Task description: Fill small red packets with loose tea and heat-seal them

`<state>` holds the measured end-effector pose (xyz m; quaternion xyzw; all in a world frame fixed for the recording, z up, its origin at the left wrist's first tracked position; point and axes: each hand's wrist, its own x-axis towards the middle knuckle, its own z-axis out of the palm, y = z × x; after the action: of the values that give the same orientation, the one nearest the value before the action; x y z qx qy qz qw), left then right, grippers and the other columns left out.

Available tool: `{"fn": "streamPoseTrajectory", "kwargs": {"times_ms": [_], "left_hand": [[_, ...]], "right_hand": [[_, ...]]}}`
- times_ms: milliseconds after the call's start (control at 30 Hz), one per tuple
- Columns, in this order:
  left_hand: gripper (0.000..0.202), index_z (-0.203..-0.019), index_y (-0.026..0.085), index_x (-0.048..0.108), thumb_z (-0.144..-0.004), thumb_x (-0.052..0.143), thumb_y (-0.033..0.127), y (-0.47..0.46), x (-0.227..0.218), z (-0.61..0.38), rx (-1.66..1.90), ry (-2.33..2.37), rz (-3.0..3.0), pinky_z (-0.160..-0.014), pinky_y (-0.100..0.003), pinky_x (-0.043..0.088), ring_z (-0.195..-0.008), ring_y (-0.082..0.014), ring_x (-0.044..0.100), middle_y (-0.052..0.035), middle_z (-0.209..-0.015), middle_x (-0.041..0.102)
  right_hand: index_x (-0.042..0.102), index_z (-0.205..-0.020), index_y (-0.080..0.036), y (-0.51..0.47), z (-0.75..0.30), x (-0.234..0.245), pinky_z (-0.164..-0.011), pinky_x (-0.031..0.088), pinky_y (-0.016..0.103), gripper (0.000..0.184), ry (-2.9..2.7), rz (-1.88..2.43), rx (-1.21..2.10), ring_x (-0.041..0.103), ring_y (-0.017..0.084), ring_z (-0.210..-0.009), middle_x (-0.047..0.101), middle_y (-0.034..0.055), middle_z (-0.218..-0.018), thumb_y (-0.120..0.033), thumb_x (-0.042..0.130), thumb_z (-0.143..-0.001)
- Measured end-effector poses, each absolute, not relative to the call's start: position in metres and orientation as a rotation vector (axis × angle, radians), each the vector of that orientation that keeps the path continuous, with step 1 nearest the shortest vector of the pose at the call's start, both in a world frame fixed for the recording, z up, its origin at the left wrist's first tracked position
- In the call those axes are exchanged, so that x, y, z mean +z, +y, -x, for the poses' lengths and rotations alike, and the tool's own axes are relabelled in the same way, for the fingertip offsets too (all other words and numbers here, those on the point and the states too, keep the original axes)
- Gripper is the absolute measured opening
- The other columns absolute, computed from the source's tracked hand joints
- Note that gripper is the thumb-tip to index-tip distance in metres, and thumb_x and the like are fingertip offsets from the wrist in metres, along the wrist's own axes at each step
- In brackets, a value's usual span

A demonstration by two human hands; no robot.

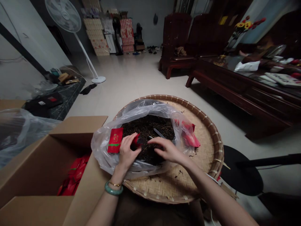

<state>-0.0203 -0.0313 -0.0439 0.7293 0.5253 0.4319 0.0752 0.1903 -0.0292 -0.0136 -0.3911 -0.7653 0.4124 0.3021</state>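
I watch the left hand point(128, 149) grip a red packet point(135, 142) above the plastic bag point(100, 141); the right hand point(166, 149), fingers parted, hangs over dark shreds point(145, 125). The woven tray point(204, 138) spreads rightward, rim raised.

Red packet point(137, 138): partly hidden by left hand point(128, 149). Carton point(44, 160), near left: cut off at edge. Fan point(63, 15), far left: top cropped. Table point(235, 89), right: end cut off.
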Motion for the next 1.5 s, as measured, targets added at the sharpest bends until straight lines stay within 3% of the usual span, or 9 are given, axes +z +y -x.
{"fn": "streamPoseTrajectory", "kwargs": {"times_ms": [67,133,233,333,600,800,867,1200,1500], "left_hand": [[0.042,-0.115,0.018,0.058,-0.073,0.063,0.018,-0.029,-0.044,0.022,1.34,1.599,-2.101,-0.092,-0.04,0.048,-0.103,-0.0238,0.058,-0.0091,-0.111,0.064],[0.041,-0.114,0.017,0.057,-0.073,0.063,0.02,-0.028,-0.045,0.024,1.371,1.617,-2.036,-0.09,-0.039,0.049,-0.102,-0.0233,0.058,-0.0093,-0.111,0.062],[0.042,-0.114,0.016,0.057,-0.073,0.064,0.022,-0.027,-0.048,0.026,1.402,1.615,-1.994,-0.084,-0.038,0.053,-0.101,-0.0227,0.059,-0.0088,-0.109,0.061],[0.045,-0.116,0.016,0.056,-0.072,0.065,0.023,-0.027,-0.049,0.028,1.405,1.624,-1.986,-0.081,-0.036,0.054,-0.098,-0.022,0.059,-0.0085,-0.107,0.06],[0.068,-0.134,0.02,0.039,-0.072,0.067,0.022,-0.03,-0.046,0.027,1.332,1.594,-1.889,-0.07,-0.028,0.058,-0.099,-0.0201,0.058,-0.0087,-0.109,0.057],[0.06,-0.135,0.026,0.037,-0.08,0.061,0.026,-0.031,-0.045,0.027,1.289,1.507,-2.105,-0.068,-0.028,0.058,-0.093,-0.0173,0.057,-0.0069,-0.108,0.054],[0.056,-0.134,0.027,0.039,-0.082,0.059,0.027,-0.031,-0.044,0.028,1.247,1.509,-2.166,-0.071,-0.029,0.057,-0.094,-0.0172,0.057,-0.0069,-0.11,0.053],[0.054,-0.139,0.022,0.032,-0.089,0.05,0.028,-0.03,-0.032,0.038,1.046,1.493,-2.46,-0.092,-0.038,0.049,-0.108,-0.0227,0.055,-0.0118,-0.119,0.055],[0.052,-0.137,0.02,0.038,-0.088,0.051,0.013,-0.02,-0.037,0.047,1.229,1.446,-2.748,-0.087,-0.033,0.051,-0.097,-0.0196,0.063,-0.0101,-0.114,0.064]], "right_hand": [[0.059,-0.12,-0.027,-0.036,-0.186,-0.022,-0.097,0.041,0.04,0.047,-2.432,1.023,0.741,0.051,0.022,-0.114,0.056,0.0066,-0.127,-0.007,0.056,-0.077],[0.058,-0.12,-0.03,-0.041,-0.177,-0.029,-0.092,0.044,0.04,0.048,-2.689,1.061,0.44,0.05,0.024,-0.112,0.052,0.0066,-0.132,-0.006,0.055,-0.079],[0.058,-0.116,-0.029,-0.041,-0.162,-0.032,-0.08,0.047,0.039,0.034,-2.901,1.077,0.174,0.051,0.025,-0.104,0.053,0.0089,-0.128,-0.016,0.052,-0.086],[0.061,-0.104,-0.024,-0.037,-0.151,-0.032,-0.071,0.046,0.035,0.02,-3.002,1.088,0.102,0.05,0.025,-0.096,0.057,0.0103,-0.11,-0.02,0.049,-0.089],[0.057,-0.097,-0.019,-0.036,-0.148,-0.035,-0.068,0.044,0.032,0.013,-2.968,1.187,0.104,0.048,0.024,-0.095,0.055,0.0096,-0.101,-0.016,0.049,-0.087],[0.055,-0.103,-0.019,-0.028,-0.16,-0.023,-0.072,0.045,0.029,0.028,-2.933,1.248,0.323,0.051,0.02,-0.093,0.057,0.0066,-0.102,-0.015,0.06,-0.076],[0.055,-0.106,-0.019,-0.029,-0.161,-0.025,-0.075,0.046,0.031,0.032,-2.949,1.234,0.279,0.05,0.022,-0.096,0.056,0.0081,-0.104,-0.016,0.062,-0.074],[0.057,-0.097,-0.017,-0.032,-0.156,-0.036,-0.069,0.046,0.031,0.017,-2.902,1.27,0.154,0.051,0.023,-0.091,0.058,0.0097,-0.098,-0.01,0.048,-0.084],[0.058,-0.085,-0.019,-0.021,-0.175,-0.04,-0.075,0.043,0.027,0.024,-2.286,1.205,0.74,0.055,0.017,-0.082,0.061,0.0021,-0.086,-0.004,0.057,-0.066]]}}
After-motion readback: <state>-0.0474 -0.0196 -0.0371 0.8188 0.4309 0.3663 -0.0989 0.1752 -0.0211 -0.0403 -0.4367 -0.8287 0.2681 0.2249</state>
